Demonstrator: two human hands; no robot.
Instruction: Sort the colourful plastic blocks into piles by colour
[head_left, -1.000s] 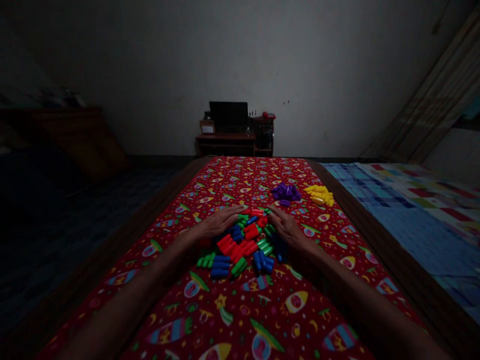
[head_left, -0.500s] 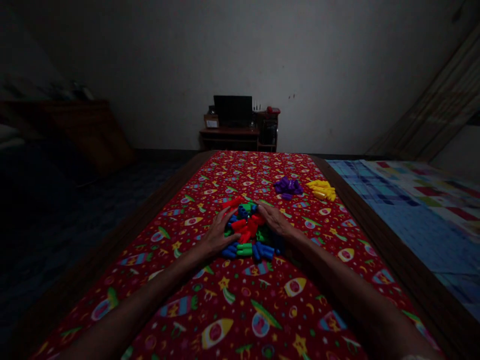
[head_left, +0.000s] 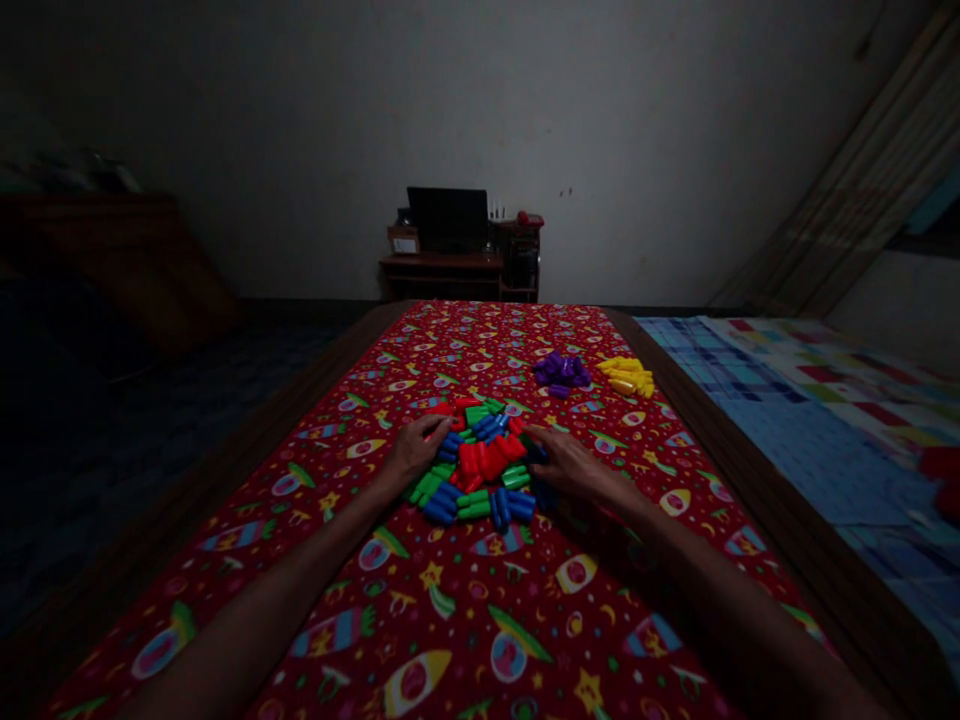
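Observation:
A heap of small red, green and blue plastic pieces [head_left: 480, 465] lies on a red patterned cloth [head_left: 480, 620]. My left hand [head_left: 415, 447] rests against the heap's left side with its fingers curled over the pieces. On the right side of the heap my right hand [head_left: 564, 461] lies with fingers stretched along it. Further away sit a small purple pile [head_left: 559, 371] and a yellow pile [head_left: 627, 376], apart from both hands.
The cloth covers a long surface with a dark wooden edge [head_left: 757, 470]. A checked blue and multicoloured sheet [head_left: 817, 400] lies to the right. A low desk with a dark screen [head_left: 450, 240] stands at the far wall. The left side is dark floor.
Both hands have pushed the mixed pieces closer together, so the heap is tighter. The left hand's fingers have curled inward at the heap's far left.

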